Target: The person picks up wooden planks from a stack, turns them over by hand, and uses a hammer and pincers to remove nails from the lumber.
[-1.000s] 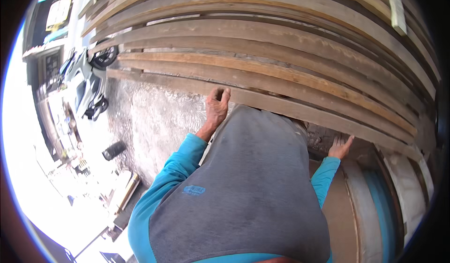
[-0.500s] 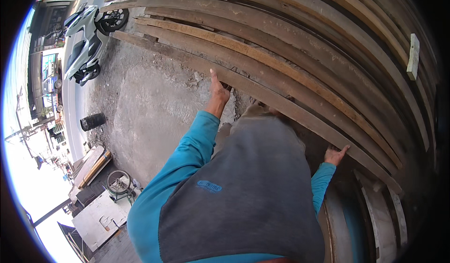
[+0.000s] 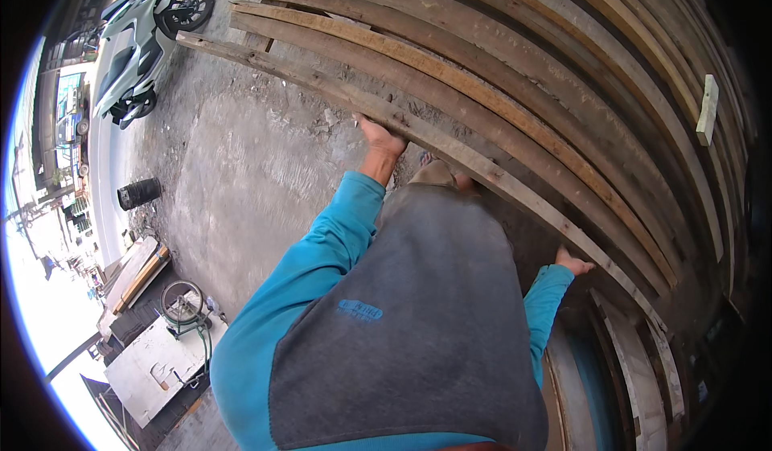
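Note:
A long, weathered wooden plank (image 3: 484, 170) slants across in front of me, from the upper left to the lower right. Near its middle, my left hand (image 3: 383, 139) holds it from the near side, thumb stretched along the edge and the other fingers hidden beneath the wood. Farther right, my right hand (image 3: 572, 262) grips the same plank from below, its fingers partly hidden behind it. Just beyond lies another brown plank (image 3: 354, 57), with an orange-toned plank (image 3: 450, 67) alongside it. A gap showing ground separates the held plank from these.
Many more boards fill the far right, with a small pale wood block (image 3: 708, 109) on them. Left are a parked motorbike (image 3: 129, 53), a black bucket (image 3: 139, 194), a wheel (image 3: 182, 302) and a white board (image 3: 153, 371). More planks (image 3: 623, 354) stand at lower right.
The held plank has turned so a narrower, paler side faces up, and its gap from the neighbouring plank has widened. My left thumb has slipped down to its near edge. The view has shifted slightly.

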Available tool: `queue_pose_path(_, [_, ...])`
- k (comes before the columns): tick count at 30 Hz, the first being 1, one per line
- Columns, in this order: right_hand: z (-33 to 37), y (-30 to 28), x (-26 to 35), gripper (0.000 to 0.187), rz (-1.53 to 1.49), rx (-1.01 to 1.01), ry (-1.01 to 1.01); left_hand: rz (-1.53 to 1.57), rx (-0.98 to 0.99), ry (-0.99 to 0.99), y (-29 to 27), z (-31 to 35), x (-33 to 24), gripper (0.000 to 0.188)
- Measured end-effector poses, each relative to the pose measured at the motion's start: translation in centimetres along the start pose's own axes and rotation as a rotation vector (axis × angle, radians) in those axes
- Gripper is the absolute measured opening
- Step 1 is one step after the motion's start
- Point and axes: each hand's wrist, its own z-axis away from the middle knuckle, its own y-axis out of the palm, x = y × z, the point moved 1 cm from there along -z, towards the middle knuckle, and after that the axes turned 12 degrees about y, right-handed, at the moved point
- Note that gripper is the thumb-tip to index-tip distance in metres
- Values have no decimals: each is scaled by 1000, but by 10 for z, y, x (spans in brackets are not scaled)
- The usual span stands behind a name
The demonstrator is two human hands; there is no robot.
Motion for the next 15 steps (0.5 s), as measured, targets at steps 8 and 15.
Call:
queue_pose_path(8, [-7,35,6,91,-204,94,69,316,123,-176,-10,-24,4,95])
queue_pose_path(15, [12,38,-7,97,-197,55,-103,-95,107,-25,36,15,32,81])
